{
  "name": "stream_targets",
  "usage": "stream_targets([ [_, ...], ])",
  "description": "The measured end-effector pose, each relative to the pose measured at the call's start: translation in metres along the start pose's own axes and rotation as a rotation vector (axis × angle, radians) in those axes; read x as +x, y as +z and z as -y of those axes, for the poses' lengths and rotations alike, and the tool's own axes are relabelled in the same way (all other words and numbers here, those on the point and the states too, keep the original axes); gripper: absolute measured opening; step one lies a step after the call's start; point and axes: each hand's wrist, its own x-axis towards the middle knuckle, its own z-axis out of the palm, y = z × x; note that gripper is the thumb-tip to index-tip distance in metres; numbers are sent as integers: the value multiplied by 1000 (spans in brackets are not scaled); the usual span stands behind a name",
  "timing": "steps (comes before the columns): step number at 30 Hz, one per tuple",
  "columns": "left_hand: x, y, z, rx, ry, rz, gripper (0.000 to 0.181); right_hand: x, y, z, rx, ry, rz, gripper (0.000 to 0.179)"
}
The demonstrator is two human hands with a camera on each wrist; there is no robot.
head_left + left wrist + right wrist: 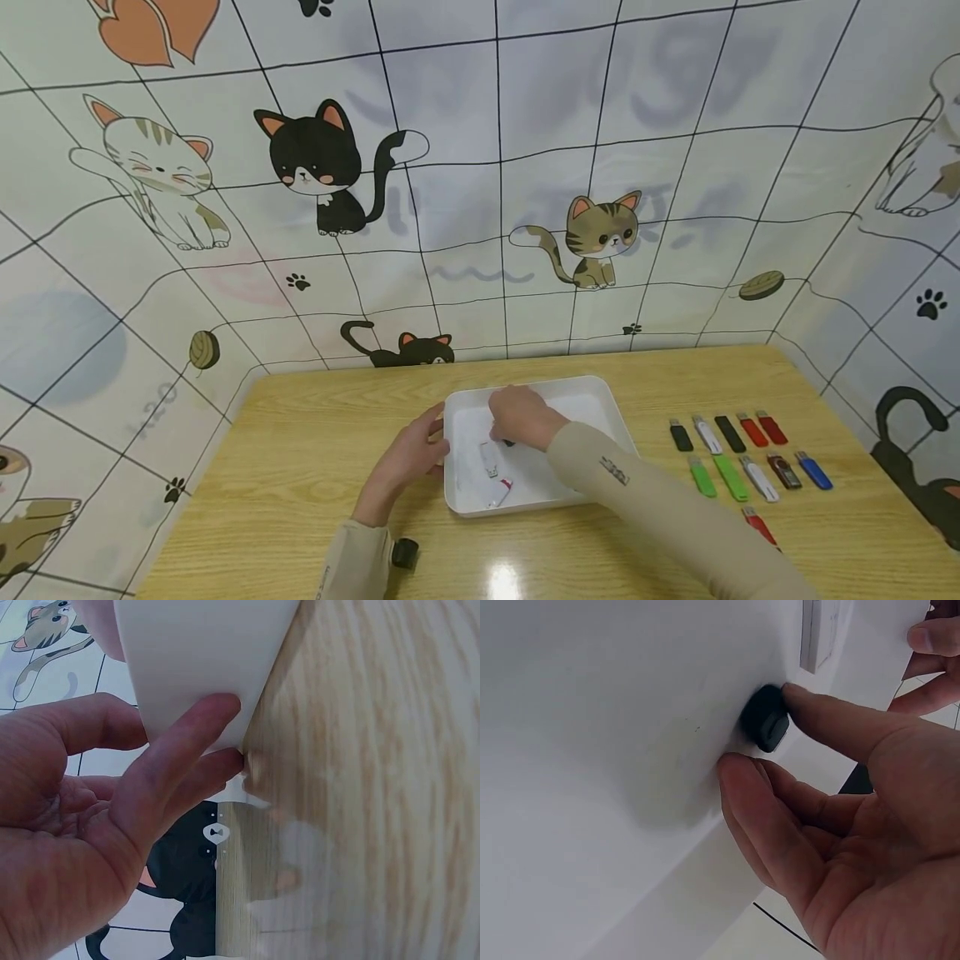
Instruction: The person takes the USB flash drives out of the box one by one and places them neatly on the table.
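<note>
A shallow white tray (465, 502) stands on the wooden table. My left hand (414, 447) holds its left side, the thumb at the rim and fingers (217, 712) against the outer wall. Over the tray's inside is my right hand (523, 415), its thumb tip touching a small black USB stick (765, 720). The index fingertip is slightly apart from the stick, below it in the right wrist view. Closer to me in the tray lie a white USB stick (488, 460) and a white-and-red one (500, 492).
Right of the tray, several USB sticks are laid out in rows, among them a black one (680, 435), a green one (730, 477) and a blue one (813, 472). A lone red stick (759, 524) lies nearer. Cat-printed cloth (450, 208) rises behind the table (300, 450).
</note>
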Motion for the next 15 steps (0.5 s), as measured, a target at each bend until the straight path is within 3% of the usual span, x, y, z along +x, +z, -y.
stream_targets([
  [6, -1, 0, -1, -26, 8, 6, 69, -3, 0, -2, 1, -44, -21, 8],
  [15, -2, 1, 0, -40, 15, 8, 69, -5, -1, -6, 38, -55, -16, 10],
])
